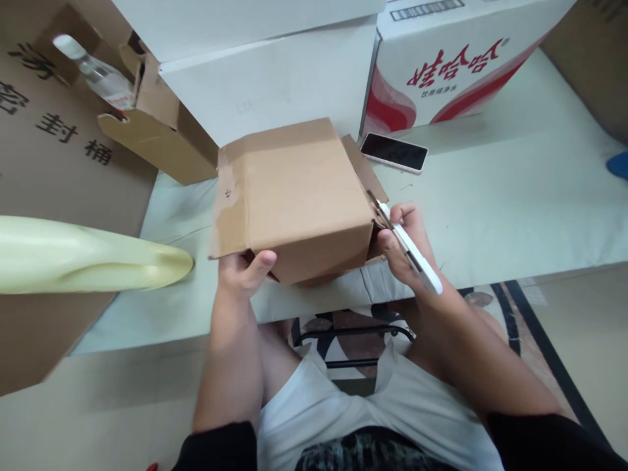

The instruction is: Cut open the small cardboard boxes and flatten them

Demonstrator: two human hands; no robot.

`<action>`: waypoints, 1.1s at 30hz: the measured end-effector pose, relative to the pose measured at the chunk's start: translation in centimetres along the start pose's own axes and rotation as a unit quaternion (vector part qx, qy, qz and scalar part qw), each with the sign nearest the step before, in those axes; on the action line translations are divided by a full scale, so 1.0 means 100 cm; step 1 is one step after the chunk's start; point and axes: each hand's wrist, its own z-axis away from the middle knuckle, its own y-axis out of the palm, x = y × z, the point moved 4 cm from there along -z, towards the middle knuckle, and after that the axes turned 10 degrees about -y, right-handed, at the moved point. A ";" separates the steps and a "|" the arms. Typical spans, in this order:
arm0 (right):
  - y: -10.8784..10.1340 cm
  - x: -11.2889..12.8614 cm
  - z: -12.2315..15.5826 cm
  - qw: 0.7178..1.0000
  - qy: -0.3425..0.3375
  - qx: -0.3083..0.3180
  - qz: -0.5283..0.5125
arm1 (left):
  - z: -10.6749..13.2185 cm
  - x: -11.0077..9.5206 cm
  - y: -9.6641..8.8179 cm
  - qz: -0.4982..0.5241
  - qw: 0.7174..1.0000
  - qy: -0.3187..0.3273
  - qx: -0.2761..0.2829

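Note:
A brown cardboard box [299, 190] is held tilted above the front edge of the pale green surface. My left hand [245, 271] grips its lower left corner, thumb on the outside and the other fingers hidden beneath the flap. In my right hand [405, 245] is a white-handled utility knife [415, 255], held between thumb and fingers. The knife's tip lies against the box's right side, by a raised flap [363, 167]. Whether the blade cuts into the cardboard cannot be made out.
A phone [395, 152] lies behind the box, near a white and red carton [441, 72]. At left are a small carton [171, 134] with a clear bottle [105, 78], a pale yellow rounded object [88, 255] and a large printed box [49, 176]. A white box [275, 78] stands behind.

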 end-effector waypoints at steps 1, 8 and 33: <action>-0.001 0.001 -0.001 1.000 0.000 -0.009 -0.010 | -0.002 -0.002 0.002 -0.016 1.000 0.005 -0.003; -0.012 0.004 -0.006 0.991 -0.020 -0.132 0.019 | -0.010 -0.008 0.013 -0.110 0.994 0.003 -0.025; -0.029 -0.012 -0.016 0.945 0.072 -0.291 -0.134 | -0.002 0.003 -0.008 0.064 0.963 -0.141 0.221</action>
